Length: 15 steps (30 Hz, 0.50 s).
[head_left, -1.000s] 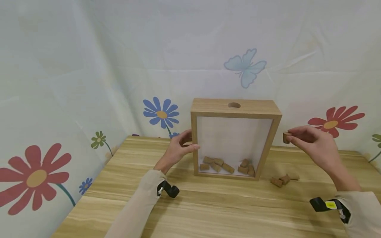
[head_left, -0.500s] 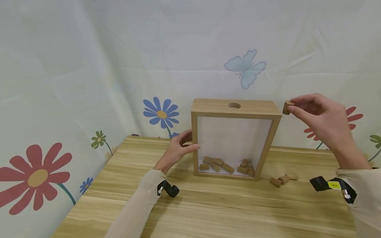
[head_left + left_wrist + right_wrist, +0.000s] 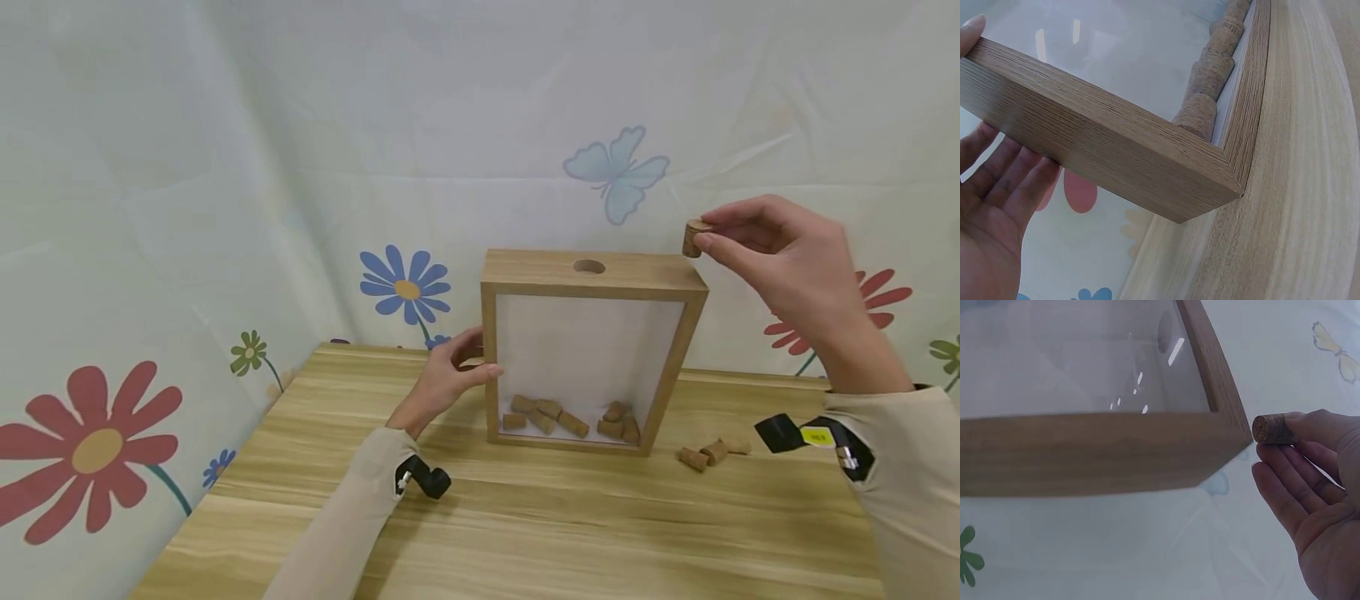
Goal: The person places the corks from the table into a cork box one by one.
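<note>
A shallow wooden box with a clear front stands upright on the table, a round hole in its top. Several wine corks lie at the bottom inside it. My left hand grips the box's left side, thumb on the front edge and fingers at the back, as the left wrist view shows. Between thumb and fingertips my right hand pinches a cork, held just above the box's top right corner. In the right wrist view this cork appears beside the frame's corner.
Three loose corks lie on the wood-grain table, right of the box. Close behind the table hangs a pale cloth printed with flowers and a butterfly.
My right hand has risen with the cork from beside the box to above its top, then shifted left toward the corner. My left hand and the box stay in place.
</note>
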Available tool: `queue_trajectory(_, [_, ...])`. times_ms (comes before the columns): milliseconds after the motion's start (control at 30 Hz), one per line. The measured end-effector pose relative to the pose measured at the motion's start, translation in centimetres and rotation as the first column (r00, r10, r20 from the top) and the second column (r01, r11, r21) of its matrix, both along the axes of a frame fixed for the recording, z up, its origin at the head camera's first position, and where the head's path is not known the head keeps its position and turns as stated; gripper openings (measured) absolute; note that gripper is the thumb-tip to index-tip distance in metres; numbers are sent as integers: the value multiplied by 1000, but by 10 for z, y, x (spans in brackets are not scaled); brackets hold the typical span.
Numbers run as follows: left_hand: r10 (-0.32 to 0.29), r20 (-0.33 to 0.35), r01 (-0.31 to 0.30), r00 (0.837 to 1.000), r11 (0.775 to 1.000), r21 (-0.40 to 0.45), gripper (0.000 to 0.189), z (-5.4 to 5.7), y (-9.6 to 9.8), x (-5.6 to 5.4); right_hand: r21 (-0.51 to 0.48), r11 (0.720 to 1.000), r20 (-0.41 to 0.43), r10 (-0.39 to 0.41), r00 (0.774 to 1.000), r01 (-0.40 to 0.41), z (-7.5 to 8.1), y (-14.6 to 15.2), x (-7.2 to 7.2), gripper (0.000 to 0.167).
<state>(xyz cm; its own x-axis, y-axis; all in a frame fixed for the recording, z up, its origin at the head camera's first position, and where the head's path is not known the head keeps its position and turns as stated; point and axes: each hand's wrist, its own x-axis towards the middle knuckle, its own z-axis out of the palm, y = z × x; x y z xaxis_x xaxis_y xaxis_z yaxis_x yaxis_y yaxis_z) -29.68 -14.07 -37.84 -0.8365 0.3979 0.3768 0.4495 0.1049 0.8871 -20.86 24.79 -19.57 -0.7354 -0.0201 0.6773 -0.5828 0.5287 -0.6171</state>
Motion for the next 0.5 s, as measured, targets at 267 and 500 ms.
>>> queue_trajectory(267, [5,-4,-5,1000,1000,-10,72,0,1,-1,71,996,5,59,998,-59,3,-29,-6,26])
queue_trajectory(500, [16,16,-16,1000,1000,-12,72,2,0,2,114,979,3,170,985,-169,1,-53,-13,24])
